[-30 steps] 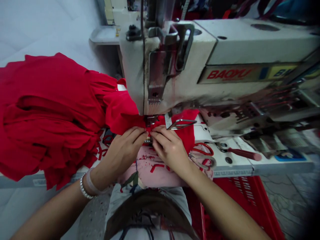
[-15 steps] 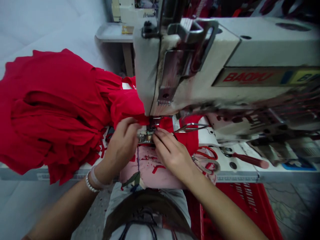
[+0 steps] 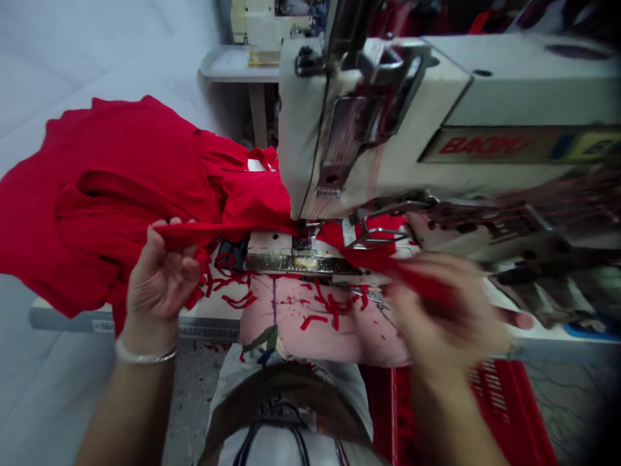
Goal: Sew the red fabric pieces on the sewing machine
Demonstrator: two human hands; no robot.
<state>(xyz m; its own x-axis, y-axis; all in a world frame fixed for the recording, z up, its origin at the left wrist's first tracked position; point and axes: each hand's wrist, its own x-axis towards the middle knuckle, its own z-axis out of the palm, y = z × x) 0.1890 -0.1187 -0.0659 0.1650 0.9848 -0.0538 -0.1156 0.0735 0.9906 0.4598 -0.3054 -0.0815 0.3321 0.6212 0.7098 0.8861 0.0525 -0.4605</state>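
Observation:
A white sewing machine (image 3: 436,123) fills the upper right, its needle area (image 3: 305,233) over a metal plate (image 3: 291,260). A heap of red fabric (image 3: 111,188) lies to the left on the table. My left hand (image 3: 162,278) is closed, pinching a stretched edge of the red fabric that runs to the needle. My right hand (image 3: 451,317) is at the right of the plate and smeared by motion; a strip of red fabric (image 3: 417,278) lies across it, and its fingers cannot be made out.
Red fabric scraps (image 3: 320,310) litter a pink cloth pad (image 3: 315,330) at the table's front edge. A red plastic crate (image 3: 490,401) sits on the floor at the lower right. Another white table (image 3: 233,65) stands behind the machine.
Both hands left the needle: the left pulled the fabric edge out to the left, the right swept away to the right and down. The metal plate now shows.

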